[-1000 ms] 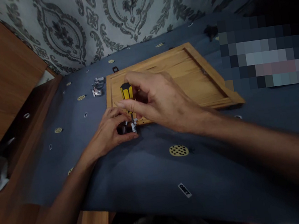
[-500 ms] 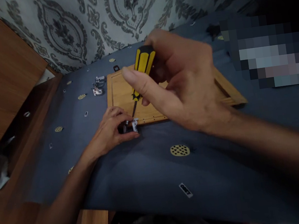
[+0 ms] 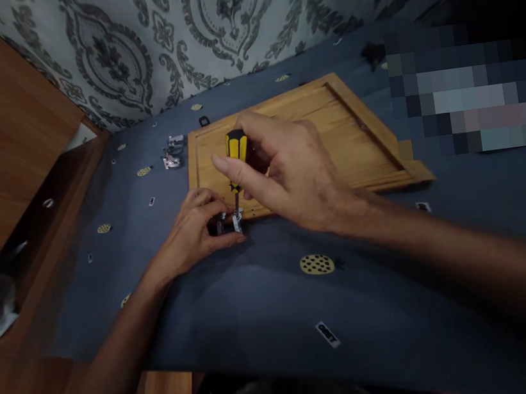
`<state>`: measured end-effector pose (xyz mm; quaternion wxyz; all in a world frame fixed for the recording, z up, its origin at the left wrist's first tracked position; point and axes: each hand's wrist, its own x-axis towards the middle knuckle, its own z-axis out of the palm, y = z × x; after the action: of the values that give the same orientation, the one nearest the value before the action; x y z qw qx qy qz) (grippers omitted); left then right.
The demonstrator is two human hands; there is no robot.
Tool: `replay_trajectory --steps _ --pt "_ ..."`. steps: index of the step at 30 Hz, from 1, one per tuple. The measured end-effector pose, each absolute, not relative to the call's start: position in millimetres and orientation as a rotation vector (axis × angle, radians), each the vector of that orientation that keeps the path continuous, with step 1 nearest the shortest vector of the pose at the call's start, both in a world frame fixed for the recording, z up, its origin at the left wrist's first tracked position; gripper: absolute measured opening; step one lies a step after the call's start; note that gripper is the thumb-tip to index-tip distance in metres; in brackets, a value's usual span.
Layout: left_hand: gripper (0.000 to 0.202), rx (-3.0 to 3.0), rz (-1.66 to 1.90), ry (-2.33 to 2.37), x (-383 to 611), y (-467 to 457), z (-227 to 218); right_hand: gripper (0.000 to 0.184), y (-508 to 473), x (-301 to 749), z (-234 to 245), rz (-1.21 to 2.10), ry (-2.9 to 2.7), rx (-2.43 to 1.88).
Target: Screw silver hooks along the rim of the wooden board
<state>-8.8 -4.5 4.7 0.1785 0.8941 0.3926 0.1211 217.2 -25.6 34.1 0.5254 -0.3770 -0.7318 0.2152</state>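
Observation:
A wooden cabinet door [image 3: 347,140] lies flat on the bed's blue sheet. At its near left corner sits a metal cabinet hinge [image 3: 237,221], which my left hand [image 3: 199,225] grips between thumb and fingers. My right hand [image 3: 287,161] is closed around the yellow and black handle of a screwdriver [image 3: 236,149]. The shaft points down, and its tip meets the hinge at the door's edge. Whether a screw sits under the tip is too small to tell.
More metal hinges [image 3: 173,154] lie left of the door on the blue sheet [image 3: 240,316]. A small black frame-shaped piece [image 3: 204,120] is by the door's far left corner. Patterned wallpaper [image 3: 165,42] rises behind, with a wooden panel [image 3: 6,127] at left. A blurred-out patch [image 3: 468,99] covers the right side.
My right hand has come down and to the left, bringing the screwdriver more upright with its tip onto the hinge. My left hand stays in place on the hinge.

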Motion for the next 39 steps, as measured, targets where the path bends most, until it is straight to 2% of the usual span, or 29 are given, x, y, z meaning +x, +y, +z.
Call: replay_trajectory --steps 22,29,36,39 --pt "0.040 2.542 0.339 1.117 -9 -4 3 0.038 -23 218 31 0.346 -1.903 -1.009" --pt "0.038 2.543 0.343 1.097 -11 -4 2 0.040 -23 219 32 0.411 -1.896 -0.985" --pt "0.039 2.561 0.385 1.110 -11 -4 -2 0.021 -8 226 40 0.712 -1.978 -0.787" --pt "0.039 2.576 0.410 1.110 -11 -4 -4 0.024 -4 231 46 0.743 -2.042 -0.807"
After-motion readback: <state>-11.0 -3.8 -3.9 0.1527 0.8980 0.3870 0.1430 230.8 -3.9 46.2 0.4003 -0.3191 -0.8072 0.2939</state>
